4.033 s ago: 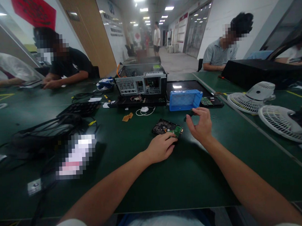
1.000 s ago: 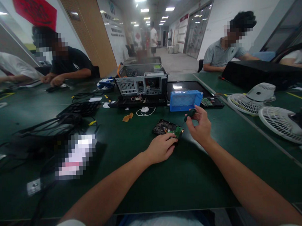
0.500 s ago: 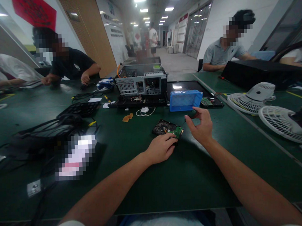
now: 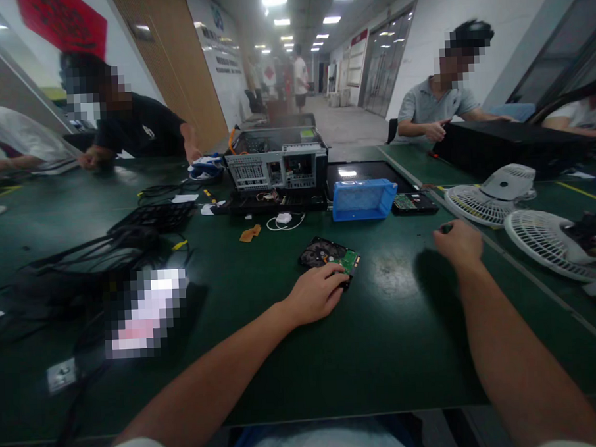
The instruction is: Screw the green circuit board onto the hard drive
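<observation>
My right hand [image 4: 459, 246] has swung rightward, away from the hard drive [image 4: 321, 252]. It lies on the table [image 4: 373, 365], near edge under my left hand [image 4: 315, 294]; whether those fingers clamp it, I can't tell. My right fingers curl together around a mostly hidden dark tool [image 4: 446, 229].

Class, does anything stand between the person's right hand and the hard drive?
Nothing visible stands between the right hand and the hard drive; the blue tray sits farther back, and the left hand partly covers the drive's near edge.
</observation>
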The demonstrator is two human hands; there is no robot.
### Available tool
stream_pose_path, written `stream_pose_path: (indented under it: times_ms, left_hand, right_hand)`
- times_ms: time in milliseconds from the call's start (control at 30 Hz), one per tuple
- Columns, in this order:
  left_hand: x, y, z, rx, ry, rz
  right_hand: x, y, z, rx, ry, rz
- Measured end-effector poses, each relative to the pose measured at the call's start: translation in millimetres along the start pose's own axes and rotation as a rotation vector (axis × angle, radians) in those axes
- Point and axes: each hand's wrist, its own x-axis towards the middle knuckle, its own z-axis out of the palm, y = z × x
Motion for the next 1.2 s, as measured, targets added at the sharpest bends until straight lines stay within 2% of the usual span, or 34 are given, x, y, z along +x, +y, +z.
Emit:
stream_pose_path:
  times_ms: [33, 100, 267, 800, 933, 1000, 1067, 1133, 1200]
  left_hand:
    - [0, 0, -0.1, -0.002, 0.001, 0.001]
    - [0, 0, -0.6, -0.004, 0.003, -0.001]
    - [0, 0, -0.8, -0.008, 0.013, -0.026]
    - [1, -5, 1.5, 0.113, 0.035, -0.21]
    - [1, -4, 1.2, 0.122, 0.038, -0.248]
    - [1, -4, 0.4, 0.119, 0.028, -0.251]
    - [1, -5, 0.0, 0.117, 0.009, -0.241]
    - [1, -6, 0.6, 0.121, -0.002, -0.227]
    - [1, -8, 2.0, 0.125, 0.003, -0.218]
  right_hand:
    - [5, 7, 1, -0.063, -0.063, -0.003]
    - [10, 14, 3, -0.096, -0.099, -0.031]
    - [5, 7, 12, -0.155, -0.17, -0.126]
    - [7, 7, 22, -0.225, -0.205, -0.155]
    - [-1, -5, 15, -0.248, -0.188, -0.197]
    - [-15, -21, 7, -0.192, -0.17, -0.306]
    - [-37, -43, -1, -0.029, -0.179, -0.495]
    - [-64, -66, -8, 0.15, -0.288, -0.695]
    - [-90, -84, -12, 0.268, -0.463, -0.828]
